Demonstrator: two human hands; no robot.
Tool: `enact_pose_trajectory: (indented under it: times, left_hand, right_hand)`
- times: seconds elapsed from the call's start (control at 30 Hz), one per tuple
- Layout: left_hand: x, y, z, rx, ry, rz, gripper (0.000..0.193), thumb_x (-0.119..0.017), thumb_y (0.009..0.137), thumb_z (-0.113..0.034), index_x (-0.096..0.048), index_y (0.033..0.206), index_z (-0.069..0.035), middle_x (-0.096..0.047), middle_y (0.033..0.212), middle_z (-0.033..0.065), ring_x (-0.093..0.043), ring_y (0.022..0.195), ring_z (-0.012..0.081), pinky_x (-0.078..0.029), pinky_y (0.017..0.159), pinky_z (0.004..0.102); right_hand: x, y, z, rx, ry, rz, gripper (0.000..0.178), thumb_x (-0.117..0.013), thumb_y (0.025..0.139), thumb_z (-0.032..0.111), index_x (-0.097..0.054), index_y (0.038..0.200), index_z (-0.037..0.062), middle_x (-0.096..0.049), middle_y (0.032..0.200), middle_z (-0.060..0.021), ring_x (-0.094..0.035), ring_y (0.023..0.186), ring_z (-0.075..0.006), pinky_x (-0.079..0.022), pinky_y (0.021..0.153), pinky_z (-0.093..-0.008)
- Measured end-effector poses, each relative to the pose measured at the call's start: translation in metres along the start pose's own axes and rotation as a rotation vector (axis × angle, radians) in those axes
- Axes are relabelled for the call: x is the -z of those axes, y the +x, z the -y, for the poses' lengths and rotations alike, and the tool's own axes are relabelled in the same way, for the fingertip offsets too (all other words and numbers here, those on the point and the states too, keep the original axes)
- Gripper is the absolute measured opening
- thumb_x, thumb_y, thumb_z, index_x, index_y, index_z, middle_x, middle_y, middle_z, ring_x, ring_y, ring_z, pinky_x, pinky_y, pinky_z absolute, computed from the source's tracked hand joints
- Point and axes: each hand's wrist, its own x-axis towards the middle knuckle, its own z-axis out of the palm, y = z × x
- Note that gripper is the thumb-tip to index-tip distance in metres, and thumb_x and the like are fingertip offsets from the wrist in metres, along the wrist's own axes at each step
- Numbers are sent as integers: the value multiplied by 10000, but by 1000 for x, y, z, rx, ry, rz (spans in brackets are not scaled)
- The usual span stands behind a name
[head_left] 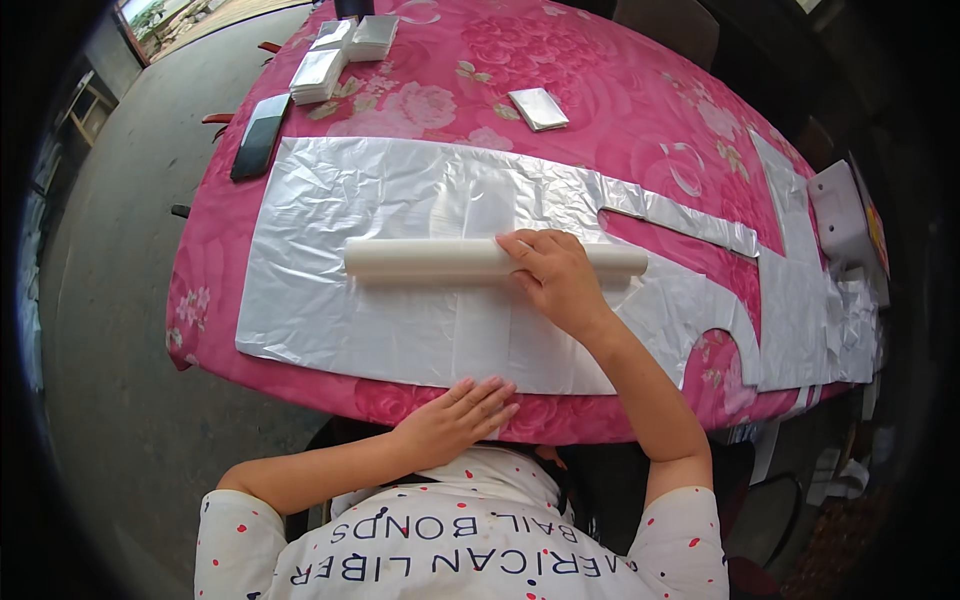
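Observation:
A translucent white T-shirt-style plastic bag lies spread flat across the table, its handle cutouts toward the right. On top of it rests a long, smooth white tube, placed crosswise from left to right. My right hand grips the tube right of its middle, thumb on the near side and fingers curled over the top. At the table's near edge, by the bag's lower border, my left hand lies with its fingers stretched out, holding nothing.
A pink floral tablecloth covers the table. Small folded white packets are stacked at the far left, near a dark phone. One folded packet lies alone beyond the bag. More plastic bags and a white box are at right.

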Motion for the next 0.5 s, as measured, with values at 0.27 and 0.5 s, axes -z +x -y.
enact_pose_trajectory:
  times: [0.27,0.5]
  left_hand:
    - [-1,-4,6,-66,-135,-63,522,-409,877,-233,-319,1368,-82,-286,1439,119,-275,1332,247,-240,1072,389]
    - [5,-21,20,-115,-248,-119,407,-478,848,-171,-466,1234,-42,-420,1340,129,-407,1245,251,-337,1035,391]
  right_hand:
    - [-8,55,-44,-60,-28,-129,448,-626,724,18,-566,1164,75,-555,1156,-105,-486,1096,-306,-363,966,-383]
    - [-6,-35,29,199,316,337,515,-518,652,-87,-546,1149,44,-512,1217,-126,-457,1156,-311,-401,957,-377]
